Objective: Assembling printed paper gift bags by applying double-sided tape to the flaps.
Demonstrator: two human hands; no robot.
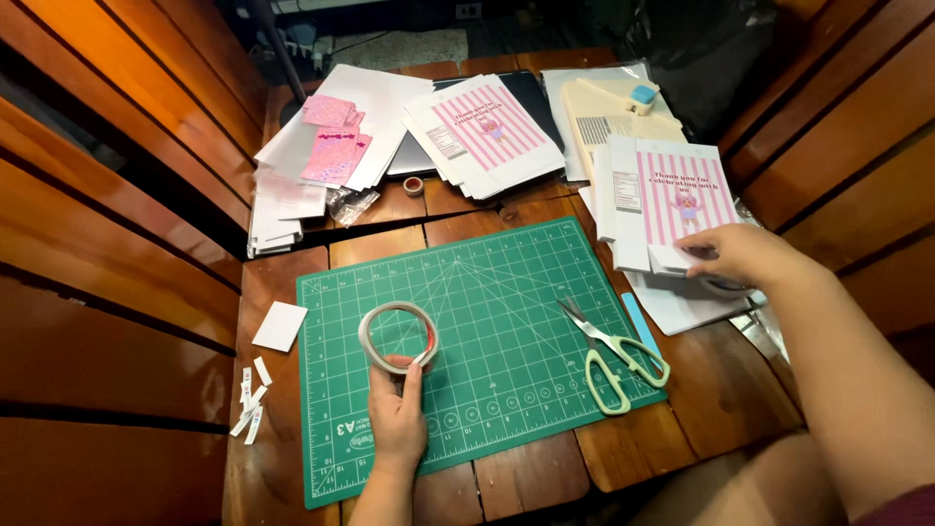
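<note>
My left hand holds a roll of clear tape upright by its lower edge, over the green cutting mat. My right hand reaches to the right side of the table and rests its fingers on a folded white piece at the bottom of a stack of pink-striped printed sheets. Pale green scissors lie shut on the mat between my two hands.
A second stack of pink-striped sheets and pink patterned cards lie on white paper at the back. A small white card and several paper strips sit left of the mat. A cream board with a blue tool lies at back right. Wooden slats flank the table.
</note>
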